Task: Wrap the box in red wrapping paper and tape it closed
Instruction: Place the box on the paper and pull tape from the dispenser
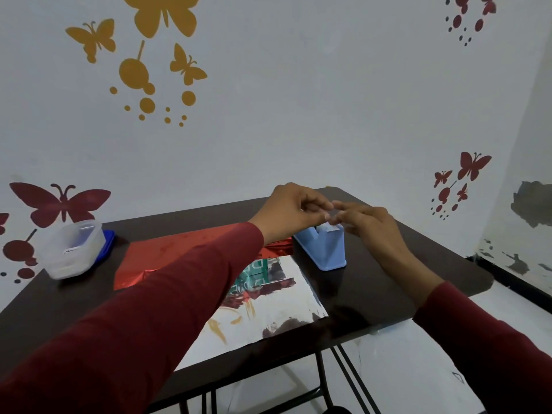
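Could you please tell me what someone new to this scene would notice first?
Probably the two hands, left hand and right hand, meeting just above the blue tape dispenser at the table's far right. Next, the shiny paper spread mid-table, silver side up, red showing at its far end. A clear tub sits at far left, and butterfly decals dot the wall.

Foil, plastic and a polished dark tabletop

The wrapping paper [167,258] is glossy red foil, creased, its turned-up underside mirror-silver and reflective. The tape dispenser [324,249] looks like smooth matt blue plastic; the container [74,249] is cloudy translucent plastic on a blue plastic lid [108,243]. The dark table [388,282] has a sheen, and both sleeves [134,318] are matt maroon cloth.
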The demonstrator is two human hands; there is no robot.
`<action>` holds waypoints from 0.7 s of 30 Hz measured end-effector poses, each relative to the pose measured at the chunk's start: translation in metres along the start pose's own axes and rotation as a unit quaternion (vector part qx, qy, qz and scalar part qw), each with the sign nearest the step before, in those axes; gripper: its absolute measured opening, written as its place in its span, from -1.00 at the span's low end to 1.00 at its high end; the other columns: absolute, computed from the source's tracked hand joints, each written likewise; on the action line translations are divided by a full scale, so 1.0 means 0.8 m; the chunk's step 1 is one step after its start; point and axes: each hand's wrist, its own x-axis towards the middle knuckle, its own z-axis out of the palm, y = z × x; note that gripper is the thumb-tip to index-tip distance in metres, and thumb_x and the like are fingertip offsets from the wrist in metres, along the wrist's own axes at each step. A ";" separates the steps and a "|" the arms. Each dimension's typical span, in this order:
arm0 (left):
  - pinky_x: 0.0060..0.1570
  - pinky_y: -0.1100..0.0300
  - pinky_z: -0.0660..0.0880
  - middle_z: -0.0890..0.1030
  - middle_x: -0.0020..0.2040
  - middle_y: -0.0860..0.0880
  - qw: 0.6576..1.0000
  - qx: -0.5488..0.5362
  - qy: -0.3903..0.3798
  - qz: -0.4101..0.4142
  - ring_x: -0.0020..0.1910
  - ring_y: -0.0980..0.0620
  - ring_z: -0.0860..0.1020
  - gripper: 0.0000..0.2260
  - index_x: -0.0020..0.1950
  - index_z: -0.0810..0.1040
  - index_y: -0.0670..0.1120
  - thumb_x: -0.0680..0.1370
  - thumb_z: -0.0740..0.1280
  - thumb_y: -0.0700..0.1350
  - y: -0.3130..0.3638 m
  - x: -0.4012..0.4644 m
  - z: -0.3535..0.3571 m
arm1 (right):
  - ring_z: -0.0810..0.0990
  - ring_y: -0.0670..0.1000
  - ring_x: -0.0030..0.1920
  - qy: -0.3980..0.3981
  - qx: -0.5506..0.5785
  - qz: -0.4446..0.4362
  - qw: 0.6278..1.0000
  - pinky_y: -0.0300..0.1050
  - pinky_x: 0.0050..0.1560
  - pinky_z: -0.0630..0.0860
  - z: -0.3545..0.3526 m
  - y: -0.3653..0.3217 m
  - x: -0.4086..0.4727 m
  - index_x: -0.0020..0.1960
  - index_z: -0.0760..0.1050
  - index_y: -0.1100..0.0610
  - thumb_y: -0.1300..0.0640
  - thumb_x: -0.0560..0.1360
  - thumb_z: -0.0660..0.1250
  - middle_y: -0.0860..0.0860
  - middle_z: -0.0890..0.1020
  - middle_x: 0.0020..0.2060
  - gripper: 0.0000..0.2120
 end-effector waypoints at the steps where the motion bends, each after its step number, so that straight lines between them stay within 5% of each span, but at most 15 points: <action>1: -0.03 0.36 0.56 0.76 -0.13 0.03 1.000 0.005 0.008 0.003 -0.10 0.17 0.71 -0.86 0.05 0.76 -0.08 0.51 0.52 -0.21 0.001 -0.003 -0.005 | 0.67 -0.09 0.19 -0.012 0.017 0.010 1.000 -0.06 0.25 0.58 0.003 -0.003 0.001 -0.05 0.78 0.07 0.08 0.44 0.41 -0.15 0.74 0.11 -0.81; 6: -0.16 0.50 0.45 0.67 -0.28 0.16 0.997 0.017 0.077 -0.006 -0.27 0.34 0.61 -0.88 0.00 0.76 -0.09 0.49 0.53 -0.24 0.005 -0.032 -0.043 | 0.70 0.02 0.12 -0.012 0.074 0.066 0.995 0.02 0.22 0.64 0.028 -0.025 -0.001 -0.04 0.72 0.29 0.20 0.53 0.42 0.18 0.72 0.08 -0.84; 10: -0.14 0.44 0.49 0.66 -0.29 0.17 0.995 0.024 0.095 -0.033 -0.26 0.31 0.61 -0.88 -0.01 0.76 -0.07 0.49 0.54 -0.24 -0.005 -0.058 -0.083 | 0.70 0.00 0.06 -0.066 0.027 0.024 0.997 0.00 0.15 0.64 0.061 -0.039 -0.006 0.00 0.75 0.07 0.07 0.50 0.50 0.03 0.76 -0.03 -0.87; 14: -0.13 0.41 0.49 0.68 -0.26 0.12 0.993 0.038 0.094 -0.055 -0.26 0.30 0.59 -0.88 -0.01 0.76 -0.06 0.48 0.56 -0.20 -0.017 -0.092 -0.119 | 0.63 -0.03 -0.20 -0.113 -0.038 -0.015 0.993 -0.05 -0.08 0.60 0.115 -0.052 -0.011 -0.14 0.74 0.09 0.07 0.53 0.50 0.03 0.69 -0.30 -0.88; 21: -0.06 0.48 0.50 0.75 -0.12 0.08 0.985 0.079 0.122 -0.096 -0.12 0.28 0.66 -0.85 0.06 0.76 -0.06 0.50 0.56 -0.17 -0.043 -0.155 -0.163 | 0.61 0.01 -0.31 -0.176 -0.035 0.016 0.984 -0.06 -0.14 0.63 0.192 -0.049 -0.024 -0.25 0.66 0.26 0.12 0.56 0.48 0.12 0.66 -0.37 -0.73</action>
